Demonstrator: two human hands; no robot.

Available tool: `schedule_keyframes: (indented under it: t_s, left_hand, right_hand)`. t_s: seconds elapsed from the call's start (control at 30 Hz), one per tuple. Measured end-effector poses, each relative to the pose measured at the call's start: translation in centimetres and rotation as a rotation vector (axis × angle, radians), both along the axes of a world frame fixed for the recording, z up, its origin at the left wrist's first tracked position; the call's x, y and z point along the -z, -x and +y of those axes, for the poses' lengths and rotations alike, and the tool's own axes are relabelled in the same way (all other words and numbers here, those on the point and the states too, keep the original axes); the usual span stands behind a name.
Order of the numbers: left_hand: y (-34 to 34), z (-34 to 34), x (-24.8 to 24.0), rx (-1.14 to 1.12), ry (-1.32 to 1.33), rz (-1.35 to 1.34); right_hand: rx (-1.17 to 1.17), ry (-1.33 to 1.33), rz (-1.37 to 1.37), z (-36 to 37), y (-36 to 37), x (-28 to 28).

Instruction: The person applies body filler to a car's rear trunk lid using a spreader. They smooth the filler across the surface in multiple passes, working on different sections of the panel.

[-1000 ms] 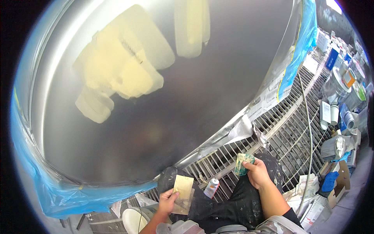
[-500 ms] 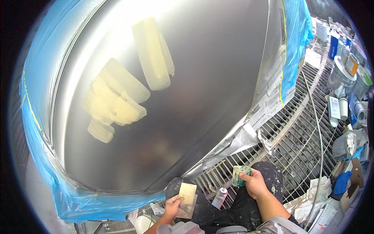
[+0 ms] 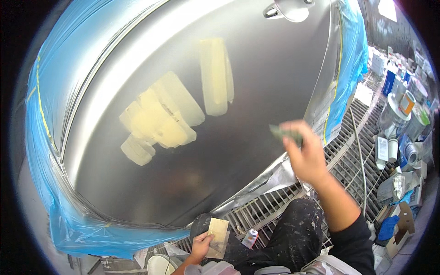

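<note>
A grey car door panel (image 3: 256,87) fills the middle, with pale yellow filler patches (image 3: 160,120) on its left half and an upright one (image 3: 214,75) higher up. My right hand (image 3: 306,151) is raised in front of the panel's lower right, its fingers closed on a green-stained putty spreader (image 3: 285,133), blurred by motion. The spreader looks apart from the filler. Low over my knee, my left hand (image 3: 200,245) pinches a flat beige rectangular spreader (image 3: 218,238); a second translucent piece seems to lie behind it. Close by is a small white-and-orange tube or can (image 3: 250,238).
Blue masking film (image 3: 41,151) and taped paper border the panel. A metal floor grating (image 3: 275,204) runs below, with a hose (image 3: 359,151) across it. Tins (image 3: 393,112), cups, boxes and a blue cloth (image 3: 388,228) crowd the right. A white tub (image 3: 158,266) stands lower left.
My right hand has risen from my lap toward the panel with its spreader. The view has shifted, so the patches sit further right and a door handle shows at the top. My left hand keeps its hold.
</note>
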State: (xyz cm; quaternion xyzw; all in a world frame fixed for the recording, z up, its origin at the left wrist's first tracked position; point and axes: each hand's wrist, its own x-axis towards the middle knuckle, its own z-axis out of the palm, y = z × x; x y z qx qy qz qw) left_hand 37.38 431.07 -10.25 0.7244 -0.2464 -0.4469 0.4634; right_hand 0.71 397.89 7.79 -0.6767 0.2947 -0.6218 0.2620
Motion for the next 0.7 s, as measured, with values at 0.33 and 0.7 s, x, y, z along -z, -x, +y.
schedule_keyframes:
  t_s: [0.33,0.7]
  left_hand:
    - [-0.1,0.7,0.2,0.015,0.059,-0.043]
    - [-0.6,1.0,0.4,0.049,0.094,0.016]
  right_hand:
    - [0.328,0.652,0.320,-9.7,-4.3,-19.0]
    - [0.353,0.670,0.372,-10.8,-5.6,-18.6]
